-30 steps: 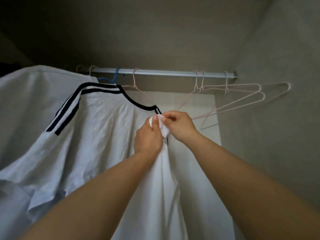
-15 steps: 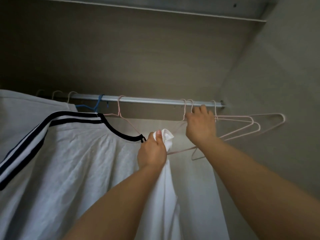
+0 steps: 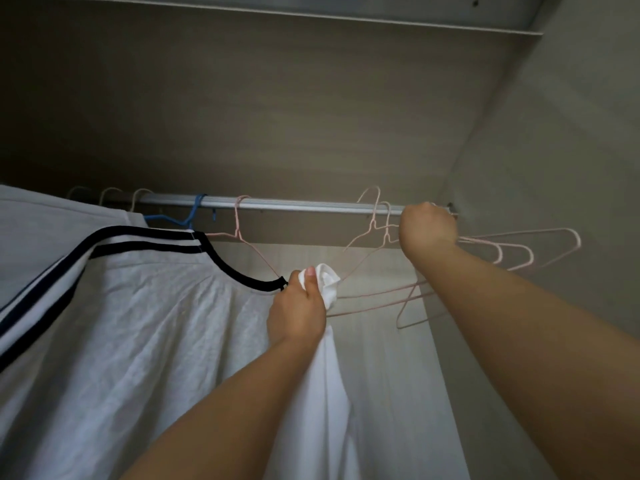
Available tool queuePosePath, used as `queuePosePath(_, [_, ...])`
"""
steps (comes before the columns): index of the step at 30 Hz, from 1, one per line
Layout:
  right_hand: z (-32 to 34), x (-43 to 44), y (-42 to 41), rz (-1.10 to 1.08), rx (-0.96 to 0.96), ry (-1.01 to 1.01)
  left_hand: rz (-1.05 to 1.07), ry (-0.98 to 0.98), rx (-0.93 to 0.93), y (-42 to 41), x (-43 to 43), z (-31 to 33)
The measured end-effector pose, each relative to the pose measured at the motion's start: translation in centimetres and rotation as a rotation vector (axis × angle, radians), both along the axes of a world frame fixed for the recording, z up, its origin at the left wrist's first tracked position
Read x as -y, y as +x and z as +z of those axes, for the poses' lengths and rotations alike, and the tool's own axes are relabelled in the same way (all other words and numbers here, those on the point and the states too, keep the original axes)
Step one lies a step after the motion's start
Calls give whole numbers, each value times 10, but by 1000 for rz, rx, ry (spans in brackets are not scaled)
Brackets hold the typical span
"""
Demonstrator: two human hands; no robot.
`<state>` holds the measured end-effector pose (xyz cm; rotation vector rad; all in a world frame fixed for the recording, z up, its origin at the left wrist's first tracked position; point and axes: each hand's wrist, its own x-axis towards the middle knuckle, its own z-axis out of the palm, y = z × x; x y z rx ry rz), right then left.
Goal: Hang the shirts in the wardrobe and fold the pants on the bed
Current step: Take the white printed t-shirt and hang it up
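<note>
Shirt (image 3: 138, 323): white, thin crinkled weave, black piping round the neckline and two black stripes along the shoulder. It hangs at the left of the wardrobe on a pink wire hanger (image 3: 238, 220) hooked over the rod (image 3: 294, 204), a ribbed metal bar of dull silver.

Left hand (image 3: 298, 306): fingers curled tight round a bunched wad of the shirt's white cloth, thumb pressed on top, just below the end of the black neckline. Cloth falls from the fist in long soft folds.

Right hand (image 3: 427, 226): clenched, knuckles up, at the rod's right end. What lies inside the fist, hook or rod, cannot be told.

Surroundings: spare pink hangers (image 3: 519, 252), thin wire with rounded shoulders, fan out to the right behind the right wrist; two of their hooks sit on the rod just left of the fist. A blue hanger (image 3: 194, 214) hooks on near the shirt's collar. Wardrobe wall (image 3: 554, 133): matte grey-beige panel. The right forearm covers part of the hanger wires.

Change: a second ago both hands met at the wad. Half a second ago the right hand was lower, by the two hooks; it has since gone up and rightward. The left hand's hold is unchanged.
</note>
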<state>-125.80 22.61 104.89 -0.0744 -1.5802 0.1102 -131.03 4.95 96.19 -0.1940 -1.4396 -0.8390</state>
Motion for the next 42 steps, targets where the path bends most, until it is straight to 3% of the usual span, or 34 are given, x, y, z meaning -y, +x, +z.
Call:
queuePosePath(9, [-9, 12, 5, 136, -44, -88, 9, -6, 25, 8, 13, -19])
queuePosePath(19, [-72, 12, 30, 315, 49, -87, 56, -14, 144, 7, 19, -108])
queuePosePath(28, [-218, 5, 19, 595, 104, -176, 40, 25, 163, 39, 32, -222])
queuePosePath(31, [-271, 4, 0, 745, 162, -258, 70, 6, 247, 47, 34, -252])
queuePosePath(42, [-453, 2, -46, 1182, 649, -569, 85, -37, 620, 61, 52, -377])
